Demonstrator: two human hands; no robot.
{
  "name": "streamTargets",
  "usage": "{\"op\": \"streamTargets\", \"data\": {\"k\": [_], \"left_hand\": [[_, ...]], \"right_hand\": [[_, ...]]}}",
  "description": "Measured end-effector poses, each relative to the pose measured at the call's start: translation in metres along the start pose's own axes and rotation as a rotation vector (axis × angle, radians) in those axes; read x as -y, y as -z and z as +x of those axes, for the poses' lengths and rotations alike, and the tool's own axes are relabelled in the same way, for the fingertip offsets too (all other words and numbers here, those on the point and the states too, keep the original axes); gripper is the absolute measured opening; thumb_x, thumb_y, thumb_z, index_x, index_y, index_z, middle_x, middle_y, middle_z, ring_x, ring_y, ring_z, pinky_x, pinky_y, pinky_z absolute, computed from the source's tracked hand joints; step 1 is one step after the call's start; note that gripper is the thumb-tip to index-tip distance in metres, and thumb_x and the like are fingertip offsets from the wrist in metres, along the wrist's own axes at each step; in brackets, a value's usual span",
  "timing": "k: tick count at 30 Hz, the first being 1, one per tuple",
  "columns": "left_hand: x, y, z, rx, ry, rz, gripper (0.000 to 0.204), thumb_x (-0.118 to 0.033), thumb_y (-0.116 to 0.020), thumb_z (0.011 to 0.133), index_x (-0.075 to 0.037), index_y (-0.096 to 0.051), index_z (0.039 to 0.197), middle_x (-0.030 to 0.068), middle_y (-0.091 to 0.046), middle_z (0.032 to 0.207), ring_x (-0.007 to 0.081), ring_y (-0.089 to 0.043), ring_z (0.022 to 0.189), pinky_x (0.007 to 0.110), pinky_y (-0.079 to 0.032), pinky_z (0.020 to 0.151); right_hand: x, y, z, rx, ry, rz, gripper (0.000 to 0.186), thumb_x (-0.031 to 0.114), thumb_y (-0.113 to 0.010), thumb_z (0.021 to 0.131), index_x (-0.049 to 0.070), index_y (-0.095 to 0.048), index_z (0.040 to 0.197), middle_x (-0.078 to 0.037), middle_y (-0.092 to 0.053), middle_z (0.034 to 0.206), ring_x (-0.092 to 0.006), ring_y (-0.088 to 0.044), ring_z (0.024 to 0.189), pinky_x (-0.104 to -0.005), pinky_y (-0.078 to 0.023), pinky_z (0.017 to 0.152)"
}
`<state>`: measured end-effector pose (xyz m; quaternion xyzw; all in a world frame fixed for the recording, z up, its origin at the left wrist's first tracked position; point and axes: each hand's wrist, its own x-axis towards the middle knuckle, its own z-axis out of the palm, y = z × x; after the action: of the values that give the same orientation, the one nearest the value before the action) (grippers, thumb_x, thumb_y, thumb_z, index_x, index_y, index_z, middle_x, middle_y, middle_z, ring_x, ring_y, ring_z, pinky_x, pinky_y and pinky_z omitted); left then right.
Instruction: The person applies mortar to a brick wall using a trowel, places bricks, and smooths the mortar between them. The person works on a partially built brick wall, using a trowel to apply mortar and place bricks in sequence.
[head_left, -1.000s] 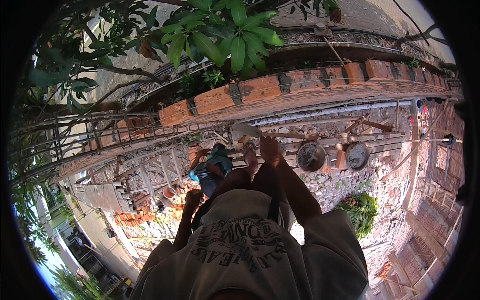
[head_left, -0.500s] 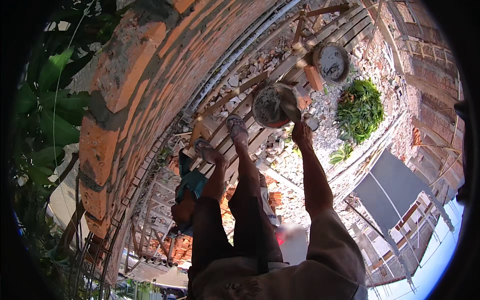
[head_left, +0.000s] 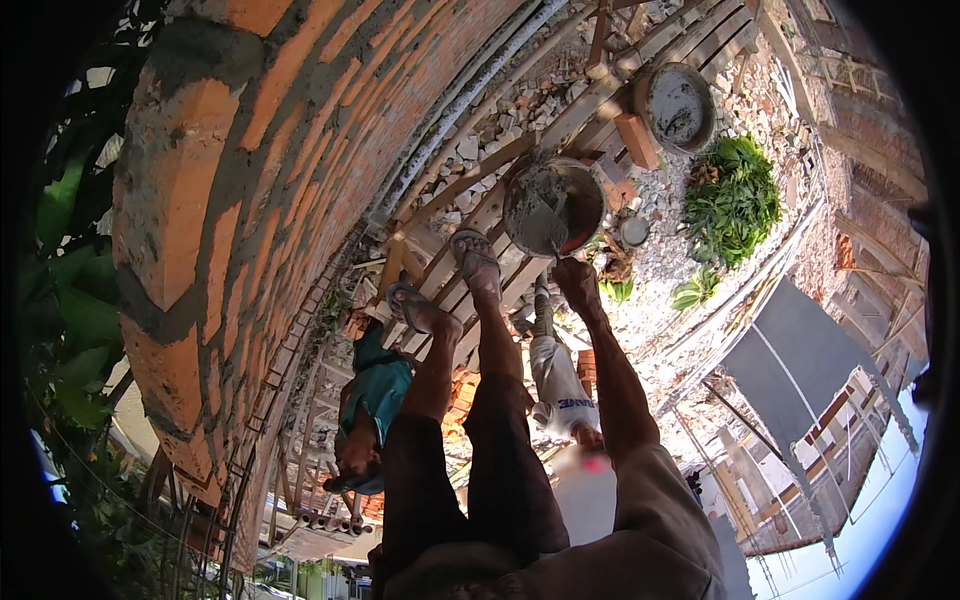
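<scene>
My right hand (head_left: 577,283) is closed around the handle of a trowel (head_left: 552,222). The trowel's blade lies in the grey mortar (head_left: 526,208) inside a round bucket (head_left: 601,203), and its outline partly blends with the mix. The bucket stands on wooden planks, just beyond my sandalled feet (head_left: 478,257). My left hand does not show in the picture.
To the left rises a brick wall (head_left: 270,190) with wet mortar joints. A second mortar bucket (head_left: 709,110) and a loose brick (head_left: 637,141) sit farther along the planks (head_left: 510,215). Below are rubble, green leaves (head_left: 735,200) and two people, one in a teal shirt (head_left: 378,395).
My right hand has moved left and nearer to me, and the trowel has gone from the bucket's right rim down into the mortar. The view has shifted, bringing the wall closer.
</scene>
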<state>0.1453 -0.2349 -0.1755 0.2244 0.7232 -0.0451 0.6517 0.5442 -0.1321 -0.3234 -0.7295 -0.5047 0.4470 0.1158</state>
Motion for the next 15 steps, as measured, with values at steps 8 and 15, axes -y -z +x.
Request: {"op": "streamTargets", "data": {"k": [8, 15], "left_hand": [[0.157, 0.062, -0.223, 0.003, 0.176, 0.269, 0.038, -0.035, -0.045, 0.093, -0.003, -0.066, 0.094, 0.004, -0.068, 0.092, 0.0181, -0.064, 0.08, 0.03, -0.05, 0.07], [0.139, 0.015, -0.219, -0.405, 0.132, -0.728, 0.027, -0.028, -0.062, 0.082, -0.001, -0.063, 0.081, 0.0059, -0.061, 0.067, 0.0128, -0.056, 0.048, 0.027, -0.044, 0.041]], "right_hand": [[0.186, 0.081, -0.046, 0.209, 0.298, 0.115, 0.016, 0.015, -0.059, 0.085, 0.0, -0.055, 0.08, -0.01, -0.05, 0.059, -0.016, -0.045, 0.053, -0.035, -0.038, 0.05], [0.371, 0.066, -0.091, 0.675, 0.597, 0.018, 0.025, 0.014, -0.064, 0.083, -0.003, -0.059, 0.1, -0.015, -0.062, 0.075, -0.0183, -0.059, 0.061, -0.0339, -0.048, 0.056]]}}
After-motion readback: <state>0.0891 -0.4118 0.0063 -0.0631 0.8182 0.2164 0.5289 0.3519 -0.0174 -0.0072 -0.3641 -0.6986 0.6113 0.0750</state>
